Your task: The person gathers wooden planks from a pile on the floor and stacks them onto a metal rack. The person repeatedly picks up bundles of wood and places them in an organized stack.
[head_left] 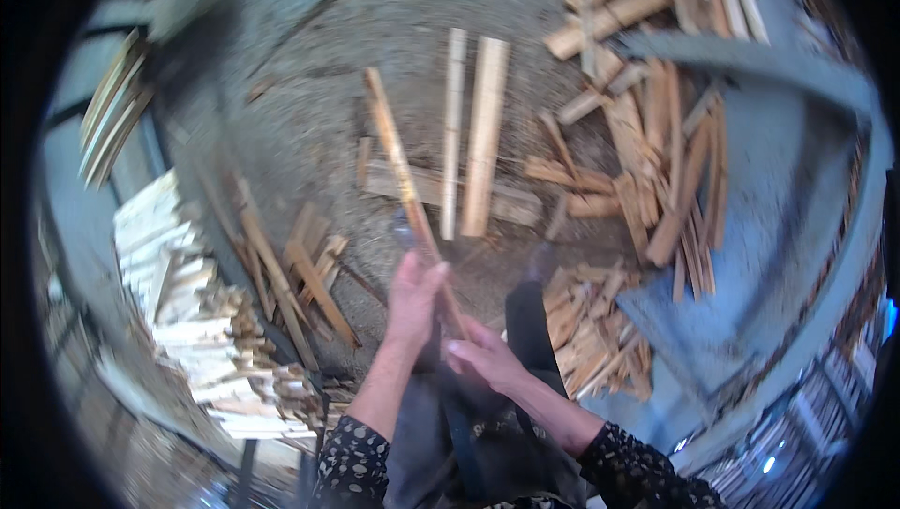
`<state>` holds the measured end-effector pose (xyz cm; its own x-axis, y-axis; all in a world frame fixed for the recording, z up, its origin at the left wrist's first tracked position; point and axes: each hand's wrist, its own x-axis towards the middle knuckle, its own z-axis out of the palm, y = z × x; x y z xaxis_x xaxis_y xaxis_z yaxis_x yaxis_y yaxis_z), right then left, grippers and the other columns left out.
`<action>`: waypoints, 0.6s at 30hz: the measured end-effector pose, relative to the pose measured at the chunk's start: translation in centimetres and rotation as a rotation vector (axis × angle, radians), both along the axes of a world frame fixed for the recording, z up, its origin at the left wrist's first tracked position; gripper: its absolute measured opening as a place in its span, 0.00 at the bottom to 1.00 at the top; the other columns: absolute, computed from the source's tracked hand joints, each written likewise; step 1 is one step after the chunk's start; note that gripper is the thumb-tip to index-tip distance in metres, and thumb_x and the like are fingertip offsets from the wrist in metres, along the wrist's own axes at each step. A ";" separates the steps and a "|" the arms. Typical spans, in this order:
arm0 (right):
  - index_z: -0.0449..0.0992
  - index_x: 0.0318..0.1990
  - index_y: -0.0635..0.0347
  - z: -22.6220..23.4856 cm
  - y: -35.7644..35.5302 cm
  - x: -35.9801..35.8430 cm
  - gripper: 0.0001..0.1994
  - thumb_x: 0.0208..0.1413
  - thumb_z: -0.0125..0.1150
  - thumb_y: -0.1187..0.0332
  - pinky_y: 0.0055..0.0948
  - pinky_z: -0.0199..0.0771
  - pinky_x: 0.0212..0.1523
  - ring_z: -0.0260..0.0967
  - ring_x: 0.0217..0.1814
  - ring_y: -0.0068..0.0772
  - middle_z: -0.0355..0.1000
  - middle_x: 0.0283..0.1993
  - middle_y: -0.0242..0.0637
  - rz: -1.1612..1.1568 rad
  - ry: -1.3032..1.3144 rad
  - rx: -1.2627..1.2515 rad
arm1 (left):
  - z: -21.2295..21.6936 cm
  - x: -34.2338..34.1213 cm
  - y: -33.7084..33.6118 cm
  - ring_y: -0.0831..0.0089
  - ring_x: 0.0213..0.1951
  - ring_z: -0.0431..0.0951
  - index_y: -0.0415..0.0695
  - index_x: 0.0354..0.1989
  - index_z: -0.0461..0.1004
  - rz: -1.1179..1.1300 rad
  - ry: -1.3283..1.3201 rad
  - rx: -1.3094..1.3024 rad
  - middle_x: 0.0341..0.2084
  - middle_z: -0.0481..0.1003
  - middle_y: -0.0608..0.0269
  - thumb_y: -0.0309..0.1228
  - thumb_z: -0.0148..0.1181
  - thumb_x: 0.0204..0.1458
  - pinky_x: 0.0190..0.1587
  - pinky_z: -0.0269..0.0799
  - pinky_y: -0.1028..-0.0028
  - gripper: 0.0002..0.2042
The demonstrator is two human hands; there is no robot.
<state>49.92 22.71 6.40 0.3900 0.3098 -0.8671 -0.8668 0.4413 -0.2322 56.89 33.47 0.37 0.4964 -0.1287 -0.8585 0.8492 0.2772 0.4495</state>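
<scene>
This is a rough wood-splitting yard or workshop. The ground is bare packed dirt strewn with chips and splinters. Split wooden slats lie across a low plank in the middle, a loose heap of split sticks spreads toward the upper right, and a stack of pale cut pieces is piled at the left. Blue-grey metal frame beams edge the area on the right.
</scene>
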 end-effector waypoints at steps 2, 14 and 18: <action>0.60 0.53 0.62 0.1 -0.6 -2.2 0.18 0.54 0.45 0.70 0.17 0.61 0.24 0.60 0.23 0.17 0.63 0.27 0.28 -0.023 0.041 -0.053 | 0.0 -0.4 -1.2 0.81 0.25 0.69 0.46 0.31 0.64 -0.026 -0.091 0.039 0.22 0.70 0.68 0.30 0.56 0.47 0.27 0.65 0.81 0.07; 0.66 0.32 0.58 0.1 -9.3 -11.6 0.05 0.55 0.47 0.68 0.18 0.59 0.16 0.60 0.17 0.17 0.64 0.19 0.27 -0.097 0.132 -0.123 | 0.6 -7.1 -9.2 0.79 0.27 0.67 0.48 0.36 0.68 -0.375 0.243 -0.063 0.24 0.68 0.73 0.35 0.53 0.51 0.30 0.64 0.77 0.07; 0.68 0.34 0.60 -0.1 -9.3 -12.5 0.05 0.53 0.46 0.71 0.20 0.51 0.10 0.54 0.09 0.19 0.61 0.14 0.28 -0.222 0.143 -0.306 | -0.5 -9.6 -9.1 0.79 0.29 0.69 0.46 0.36 0.70 -0.315 0.373 -0.067 0.26 0.71 0.70 0.30 0.51 0.51 0.32 0.67 0.78 0.05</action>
